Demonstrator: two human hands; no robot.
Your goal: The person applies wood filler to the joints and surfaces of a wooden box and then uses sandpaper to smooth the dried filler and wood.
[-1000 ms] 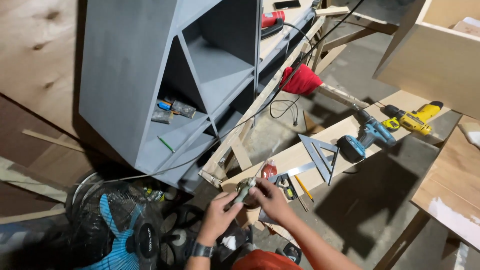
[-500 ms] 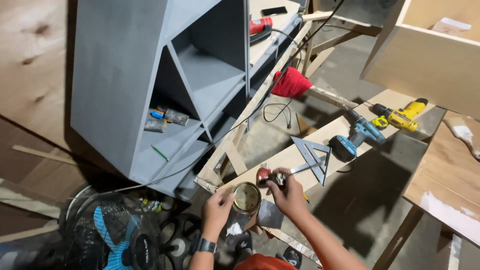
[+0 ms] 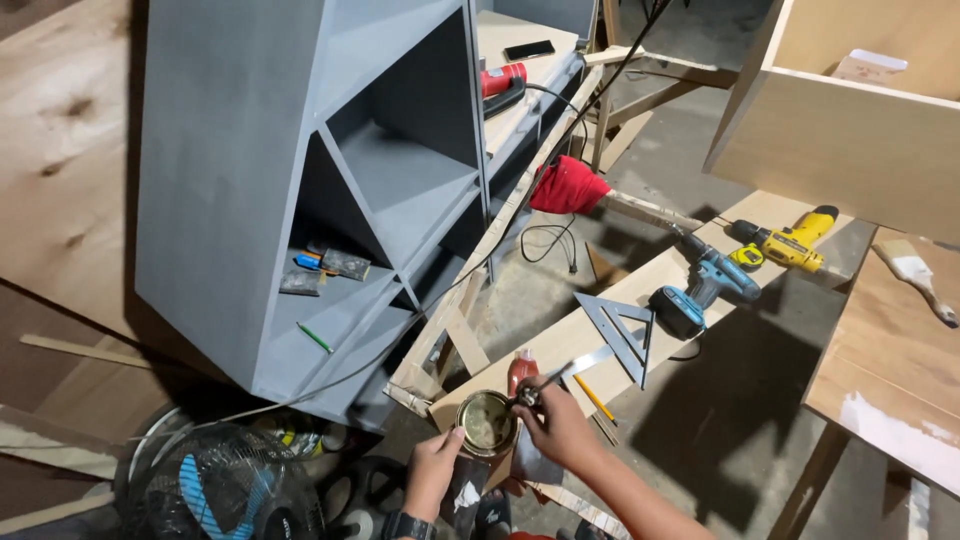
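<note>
My left hand [image 3: 435, 470] holds a small round metal can [image 3: 487, 423] from below, its brownish inside facing up. Across the can's right rim reaches my right hand [image 3: 560, 425], gripping a small dark metal tool [image 3: 530, 393] whose tip touches the rim. Both hands hover over the near end of a long wooden plank [image 3: 560, 345]. A small red bottle [image 3: 520, 368] stands just behind the can. A yellow pencil [image 3: 595, 398] lies beside my right hand.
A grey shelf unit [image 3: 300, 150] leans at the left. On the plank lie a metal triangle square [image 3: 620, 325], a blue drill [image 3: 705, 285] and a yellow drill [image 3: 790, 245]. A fan [image 3: 230, 490] sits low left, a paintbrush [image 3: 925, 275] on the right board.
The can's open top has turned up into view. My right hand has come over to its rim with the tool. The view has shifted slightly.
</note>
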